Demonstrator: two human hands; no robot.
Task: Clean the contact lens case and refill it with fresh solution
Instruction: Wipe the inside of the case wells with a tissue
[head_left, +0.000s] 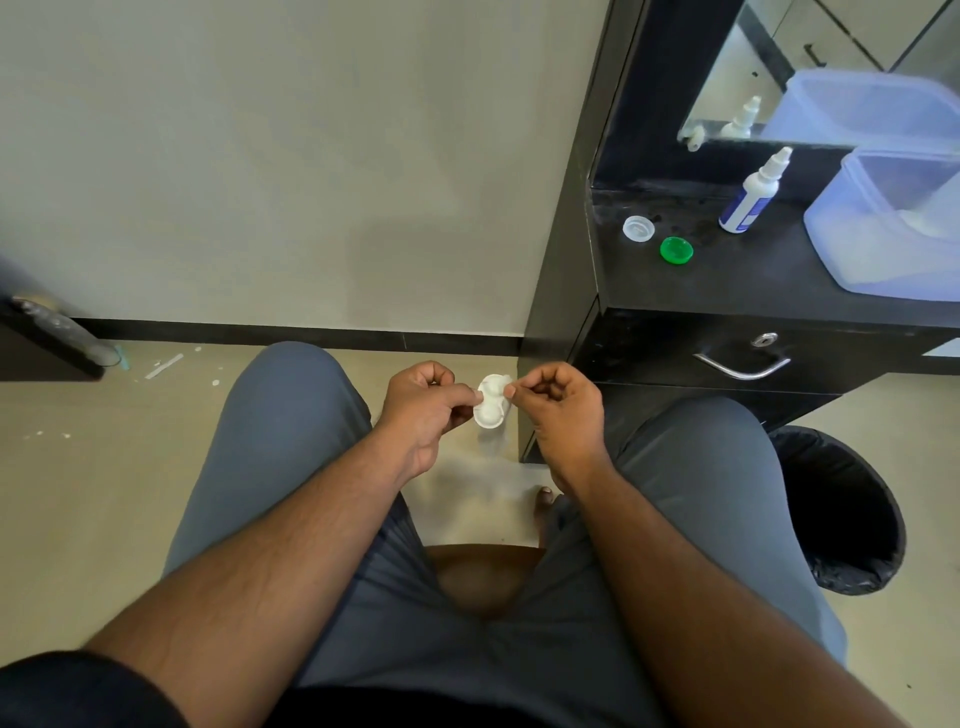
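The white contact lens case (491, 405), with no caps on its two wells, hangs between my knees above the floor. My left hand (426, 402) pinches its left side. At the case's upper right edge, my right hand (558, 402) pinches with fingertips. On the black counter (727, 280) at the right lie a white cap (638, 228) and a green cap (676, 250). The white solution bottle (753, 195) with a blue label stands behind them, its nozzle cap on.
A translucent blue plastic tub (893, 228) stands at the counter's right, below a mirror. The counter has a drawer with a metal handle (740, 366). A black bin (852, 514) sits on the floor by my right knee. A dark furniture edge (47, 343) juts in at the left.
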